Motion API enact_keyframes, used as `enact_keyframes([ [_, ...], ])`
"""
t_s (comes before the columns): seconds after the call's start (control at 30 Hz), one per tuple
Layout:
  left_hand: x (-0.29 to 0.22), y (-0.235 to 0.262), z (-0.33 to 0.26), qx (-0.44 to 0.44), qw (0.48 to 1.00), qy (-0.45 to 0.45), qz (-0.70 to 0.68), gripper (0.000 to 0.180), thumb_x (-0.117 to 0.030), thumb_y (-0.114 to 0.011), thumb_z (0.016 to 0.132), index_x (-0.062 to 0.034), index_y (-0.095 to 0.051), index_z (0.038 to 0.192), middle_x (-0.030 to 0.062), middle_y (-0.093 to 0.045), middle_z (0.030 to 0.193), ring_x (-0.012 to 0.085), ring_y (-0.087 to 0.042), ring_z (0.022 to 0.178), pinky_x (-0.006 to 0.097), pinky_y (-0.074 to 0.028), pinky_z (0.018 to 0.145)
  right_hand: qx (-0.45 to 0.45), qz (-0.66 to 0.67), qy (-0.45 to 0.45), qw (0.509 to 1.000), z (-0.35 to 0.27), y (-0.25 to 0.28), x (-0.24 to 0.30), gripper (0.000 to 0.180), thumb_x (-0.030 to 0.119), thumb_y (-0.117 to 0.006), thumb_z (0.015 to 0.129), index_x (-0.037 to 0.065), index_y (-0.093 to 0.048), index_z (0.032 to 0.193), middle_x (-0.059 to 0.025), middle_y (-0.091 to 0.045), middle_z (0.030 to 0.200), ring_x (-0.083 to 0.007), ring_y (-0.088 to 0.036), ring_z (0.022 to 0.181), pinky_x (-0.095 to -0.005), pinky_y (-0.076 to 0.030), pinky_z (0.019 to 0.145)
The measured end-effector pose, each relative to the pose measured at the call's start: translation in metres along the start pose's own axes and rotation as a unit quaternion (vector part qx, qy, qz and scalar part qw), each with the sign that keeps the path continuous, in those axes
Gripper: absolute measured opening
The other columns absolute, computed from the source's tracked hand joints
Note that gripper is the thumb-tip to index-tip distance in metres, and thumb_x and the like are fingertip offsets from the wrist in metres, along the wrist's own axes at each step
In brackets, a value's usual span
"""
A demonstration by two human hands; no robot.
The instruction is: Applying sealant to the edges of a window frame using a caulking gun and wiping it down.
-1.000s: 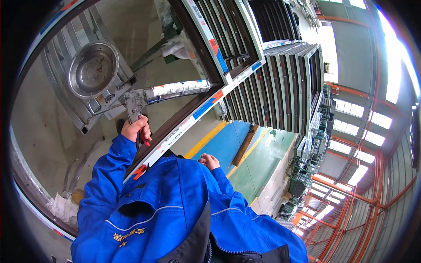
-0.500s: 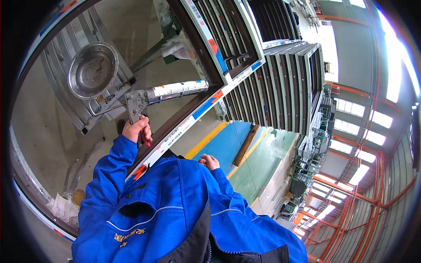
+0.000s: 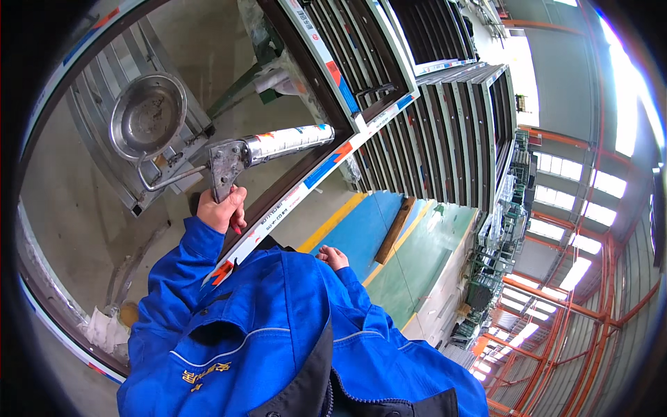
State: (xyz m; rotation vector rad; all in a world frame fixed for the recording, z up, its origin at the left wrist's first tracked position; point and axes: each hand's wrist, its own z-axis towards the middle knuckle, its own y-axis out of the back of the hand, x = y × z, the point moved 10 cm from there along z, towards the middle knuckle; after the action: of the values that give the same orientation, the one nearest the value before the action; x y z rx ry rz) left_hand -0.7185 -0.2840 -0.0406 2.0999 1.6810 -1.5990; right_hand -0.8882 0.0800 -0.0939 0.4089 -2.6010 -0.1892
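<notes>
My left hand (image 3: 222,208) is closed round the grip of a caulking gun (image 3: 228,161). A small red piece shows beneath the fingers. The gun's silver barrel, wrapped in printed film, points right, and its far end lies over the inner edge of a brown window frame (image 3: 278,189) with white, blue and red protective tape. From the gun's back a bent metal rod (image 3: 167,182) sticks out to the left. Past the frame's near bar, close to my body, my right hand (image 3: 333,258) hangs with curled fingers; I see nothing in it.
A metal bowl (image 3: 148,117) rests on silver metal profiles (image 3: 104,82) inside the frame's opening. Many dark frames stand stacked (image 3: 431,132) to the right. A wooden bar (image 3: 394,231) lies on the blue and green floor. Crumpled white paper (image 3: 105,332) lies at lower left.
My left hand and the caulking gun have shifted slightly to the right along the frame, still gripped. My right hand has hardly moved.
</notes>
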Motion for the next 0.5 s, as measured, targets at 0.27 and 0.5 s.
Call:
enact_keyframes([
  [0.27,-0.0037,-0.0022,-0.0015,-0.003,1.000,0.000,0.018,0.030,-0.031,-0.068,0.086,-0.0029,-0.057,0.085,0.0047,-0.054,0.057,0.0133,-0.054,0.047,0.027,-0.048,0.042,0.046,-0.007,0.004,0.999,0.0032,-0.0026,0.0020,0.015,0.009,-0.061,0.087,0.004,-0.048,0.086,-0.0045,-0.048,0.062,-0.0134,-0.043,0.048,-0.0272,-0.033,0.042],
  [0.5,-0.0026,-0.0004,-0.0021,-0.015,1.000,-0.001,0.027,0.030,-0.031,-0.067,0.087,-0.0030,-0.057,0.085,0.0053,-0.055,0.058,0.0151,-0.055,0.045,0.028,-0.047,0.039,0.028,-0.006,-0.001,1.000,0.0068,0.0025,-0.0005,0.014,0.013,-0.061,0.088,0.004,-0.050,0.088,-0.0038,-0.049,0.061,-0.0133,-0.047,0.048,-0.0253,-0.034,0.041],
])
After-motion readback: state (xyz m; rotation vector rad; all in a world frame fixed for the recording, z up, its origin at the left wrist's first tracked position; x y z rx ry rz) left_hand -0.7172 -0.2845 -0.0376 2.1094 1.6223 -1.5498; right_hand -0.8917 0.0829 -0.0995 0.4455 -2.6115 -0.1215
